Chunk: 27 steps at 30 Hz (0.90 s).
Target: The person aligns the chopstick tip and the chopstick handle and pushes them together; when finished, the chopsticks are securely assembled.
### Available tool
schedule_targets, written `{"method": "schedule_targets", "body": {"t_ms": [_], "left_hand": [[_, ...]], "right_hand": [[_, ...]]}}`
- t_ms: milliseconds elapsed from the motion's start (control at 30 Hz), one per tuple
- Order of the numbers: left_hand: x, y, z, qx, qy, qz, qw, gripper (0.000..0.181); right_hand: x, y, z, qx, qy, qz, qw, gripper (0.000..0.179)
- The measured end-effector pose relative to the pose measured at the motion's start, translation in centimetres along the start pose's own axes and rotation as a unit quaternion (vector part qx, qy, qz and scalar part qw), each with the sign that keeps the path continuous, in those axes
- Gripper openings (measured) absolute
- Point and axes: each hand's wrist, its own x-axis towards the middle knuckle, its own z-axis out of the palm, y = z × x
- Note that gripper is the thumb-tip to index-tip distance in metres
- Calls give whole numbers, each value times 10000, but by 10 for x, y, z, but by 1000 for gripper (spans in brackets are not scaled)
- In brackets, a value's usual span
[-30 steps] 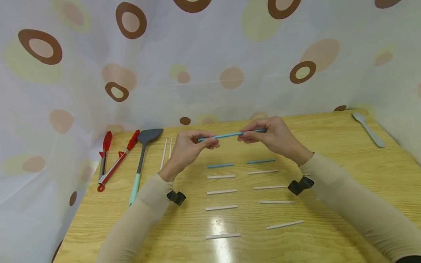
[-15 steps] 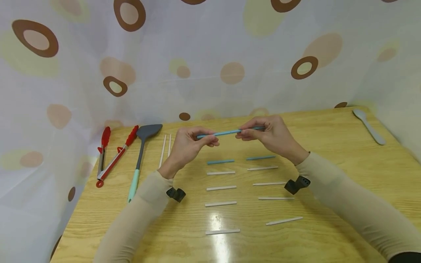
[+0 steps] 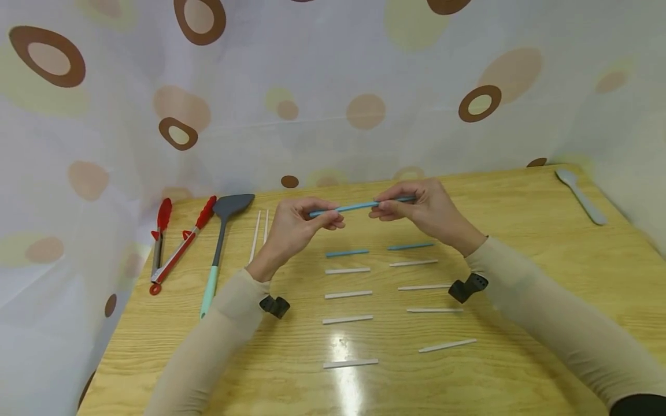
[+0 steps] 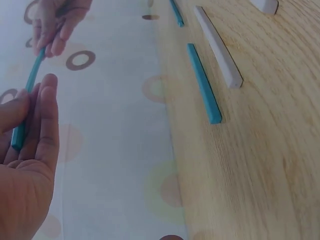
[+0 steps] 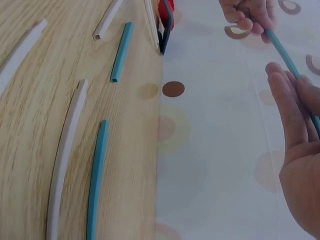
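A thin blue chopstick is held level above the far part of the table, one hand at each end. My left hand pinches its left end between thumb and fingers. Its right part is pinched by my right hand, whose fingers hide some of it. In the left wrist view the chopstick runs from one hand to the other. Below the hands lie two shorter blue chopstick pieces, a left one and a right one. The right wrist view shows a square hollow end on the left piece.
White chopstick pieces lie in two columns, including a left one and a right one. Red-tipped tongs, a grey and mint spatula and two white chopsticks lie left. A grey spoon lies far right. A patterned cloth hangs behind.
The head view has tilted slightly, so everything sits a little higher in it. Both hands keep the same hold on the blue chopstick.
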Motion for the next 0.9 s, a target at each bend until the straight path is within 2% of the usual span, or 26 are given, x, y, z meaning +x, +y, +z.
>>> {"method": "schedule_targets", "body": {"t_ms": [100, 200, 267, 333, 433, 533, 667, 900], "left_hand": [[1, 0, -1, 261, -191, -32, 9995, 16], [0, 0, -2, 1009, -282, -19, 9945, 14], [0, 3, -2, 1685, -327, 48, 9852, 13], [0, 5, -2, 2321, -374, 169, 9718, 13], [1, 10, 0, 2971, -519, 426, 9525, 12], [1, 13, 3, 3376, -636, 669, 9367, 10], [2, 16, 6, 3735, -759, 882, 9203, 10], [2, 21, 9, 4340, -926, 867, 8919, 7]], "right_hand": [[-1, 1, -5, 66, -81, 281, 9996, 18], [-1, 1, -7, 52, -99, 486, 9988, 20], [0, 0, -8, -22, -153, 511, 9986, 21], [1, -1, -8, -84, -221, 476, 9986, 21], [2, -1, -8, -147, -382, 426, 9983, 21], [3, -1, -7, -156, -539, 465, 9973, 20], [4, -2, -6, -234, -584, 488, 9968, 19], [8, -2, -4, -413, -608, 482, 9961, 18]]}}
